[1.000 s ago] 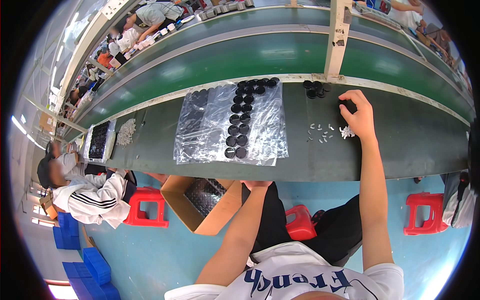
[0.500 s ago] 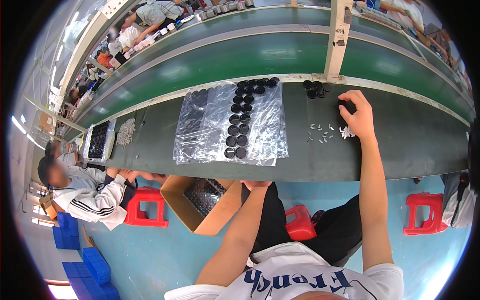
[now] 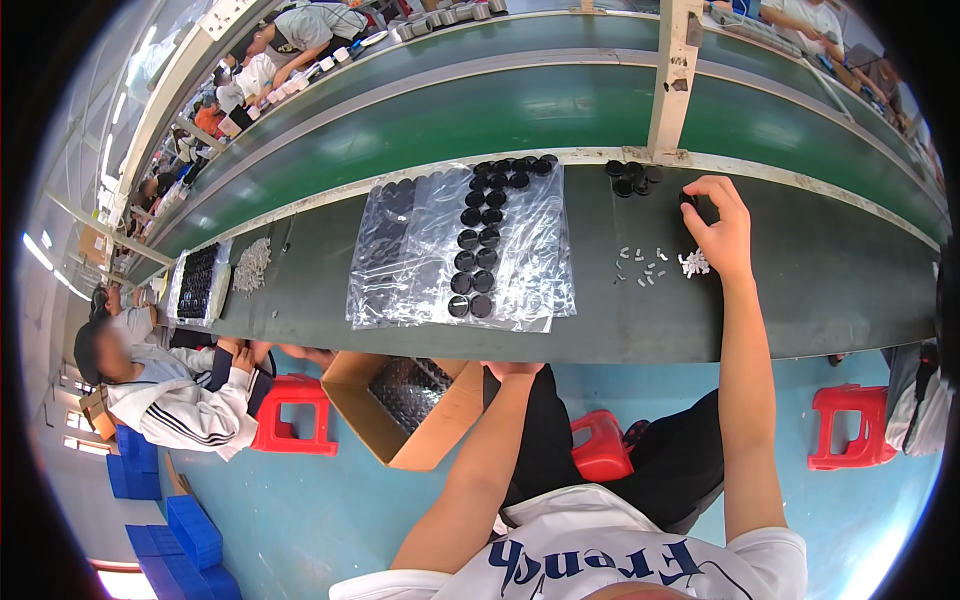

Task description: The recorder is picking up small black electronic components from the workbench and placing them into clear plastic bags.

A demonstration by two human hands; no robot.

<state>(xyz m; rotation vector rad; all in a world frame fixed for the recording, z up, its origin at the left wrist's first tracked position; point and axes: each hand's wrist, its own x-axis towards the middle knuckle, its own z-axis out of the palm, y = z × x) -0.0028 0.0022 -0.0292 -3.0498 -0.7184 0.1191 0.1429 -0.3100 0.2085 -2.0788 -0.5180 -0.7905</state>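
Right hand [image 3: 727,222] curled into a half-open C over a dark table [image 3: 820,280], a black piece [image 3: 688,199] at its fingertips; whether gripped is unclear. Black caps [image 3: 628,186] lie beyond, leftward; white bits [image 3: 694,263] near the wrist. Left hand [image 3: 513,368] mostly hidden at table edge; cannot tell its grip.

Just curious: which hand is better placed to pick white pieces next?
Likely the right hand, near the white pieces, though seemingly holding a black cap; the left hand is at the table's near edge.

Own hands [image 3: 722,226] x2, red stools [image 3: 603,456] x3 tot.
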